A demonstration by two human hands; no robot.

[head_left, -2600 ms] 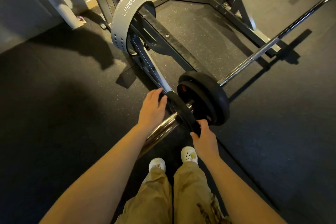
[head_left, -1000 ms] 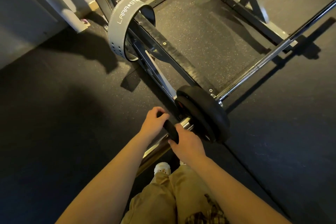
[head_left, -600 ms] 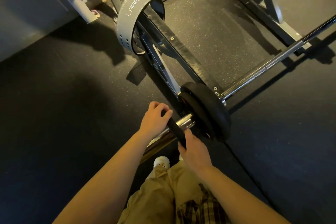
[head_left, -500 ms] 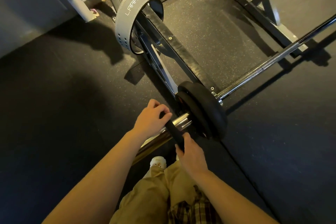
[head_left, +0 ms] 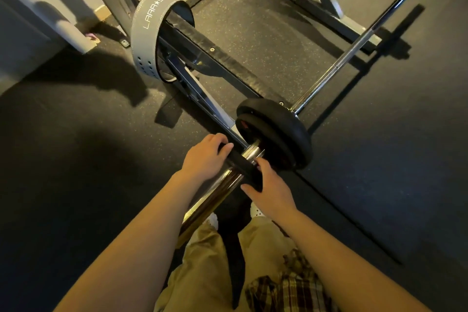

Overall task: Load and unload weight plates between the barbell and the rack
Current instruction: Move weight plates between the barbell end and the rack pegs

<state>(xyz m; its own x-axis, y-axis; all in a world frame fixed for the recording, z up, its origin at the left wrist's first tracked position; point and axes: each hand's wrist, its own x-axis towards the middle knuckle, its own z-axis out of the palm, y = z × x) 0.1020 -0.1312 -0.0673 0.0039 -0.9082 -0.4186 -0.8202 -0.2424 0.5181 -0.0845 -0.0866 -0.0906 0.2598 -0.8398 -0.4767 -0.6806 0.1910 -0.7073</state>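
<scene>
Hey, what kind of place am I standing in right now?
Most likely a gym, perhaps a home one. A barbell loaded with black weight plates lies on dark rubber flooring, beside a grey steel rack with a lifting belt hung on it.

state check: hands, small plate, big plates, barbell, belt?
left hand: grips small plate's far edge
right hand: grips small plate's near edge
small plate: on sleeve, apart from large plates
large plates: loaded on sleeve, upright on floor
barbell: lying on floor
lifting belt: looped over rack's safety bar
</scene>
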